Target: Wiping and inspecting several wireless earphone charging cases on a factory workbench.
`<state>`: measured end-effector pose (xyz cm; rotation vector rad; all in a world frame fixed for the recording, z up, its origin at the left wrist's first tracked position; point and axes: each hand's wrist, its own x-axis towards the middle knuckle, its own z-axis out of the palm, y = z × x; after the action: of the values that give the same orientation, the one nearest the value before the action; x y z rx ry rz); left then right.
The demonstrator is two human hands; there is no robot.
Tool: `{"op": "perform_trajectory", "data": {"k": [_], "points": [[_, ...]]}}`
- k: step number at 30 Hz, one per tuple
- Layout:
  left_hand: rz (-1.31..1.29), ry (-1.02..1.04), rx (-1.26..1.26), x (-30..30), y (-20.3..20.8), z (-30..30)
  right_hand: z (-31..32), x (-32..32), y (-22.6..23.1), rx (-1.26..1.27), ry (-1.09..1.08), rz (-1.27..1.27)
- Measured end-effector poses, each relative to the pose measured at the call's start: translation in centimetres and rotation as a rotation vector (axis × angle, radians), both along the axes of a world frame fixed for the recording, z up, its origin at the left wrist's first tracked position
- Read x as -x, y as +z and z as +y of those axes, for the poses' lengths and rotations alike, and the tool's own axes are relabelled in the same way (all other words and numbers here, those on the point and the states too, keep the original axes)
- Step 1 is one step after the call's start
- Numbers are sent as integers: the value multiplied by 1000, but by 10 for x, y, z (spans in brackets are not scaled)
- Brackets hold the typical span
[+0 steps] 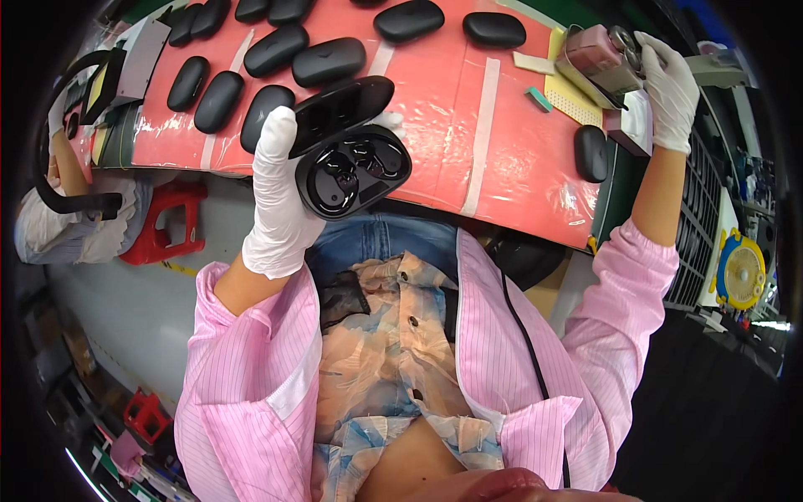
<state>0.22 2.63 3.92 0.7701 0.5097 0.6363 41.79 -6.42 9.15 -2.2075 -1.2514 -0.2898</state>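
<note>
A: Quick, left hand?
B: Gloved left hand (283, 197) is grasping an open black case (311, 194), thumb along its left side, a fingertip showing past the far right edge. It's up in front of the body, over the near edge of the worktop (535, 184). Lid (347, 109) up, dark earbuds (341, 170) seated in the wells.

A: Right hand?
B: Right hand (672, 96), gloved too, far right at a small tub (617, 79) with pink contents. Fingers curl at its end; can't tell if they grip anything.

A: Other stuff?
B: Closed black cases (219, 102) spread over the left and far side, plus a lone closed case (590, 154) by the right edge.

A: Handling notes, go.
B: Judging from the pose: hold the base, don't load the hinge. Keep the opening tipped up enough that the earbuds can't slide out. Thumb low, clear of the lid's closing line. Gloss looks prone to smudges, so light, clean contact. Anything brought over should come in from the right, since the thumb takes up the left.
</note>
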Motion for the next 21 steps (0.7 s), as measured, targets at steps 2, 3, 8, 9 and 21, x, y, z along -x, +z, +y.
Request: {"op": "perform_trajectory", "data": {"k": [2, 3, 8, 9, 21], "points": [[-34, 75, -20, 0, 0, 0, 11, -8, -2, 154, 83, -191], [-31, 85, -20, -2, 0, 3, 12, -9, -5, 214, 60, -168], [-179, 40, -112, 2, -6, 7, 17, -25, 4, 324, 145, -214], [-183, 64, -85, 2, -3, 6, 16, -26, 8, 346, 119, -142], [-206, 27, -280, 5, -15, 6, 19, 233, -14, -130, 915, 35]]}}
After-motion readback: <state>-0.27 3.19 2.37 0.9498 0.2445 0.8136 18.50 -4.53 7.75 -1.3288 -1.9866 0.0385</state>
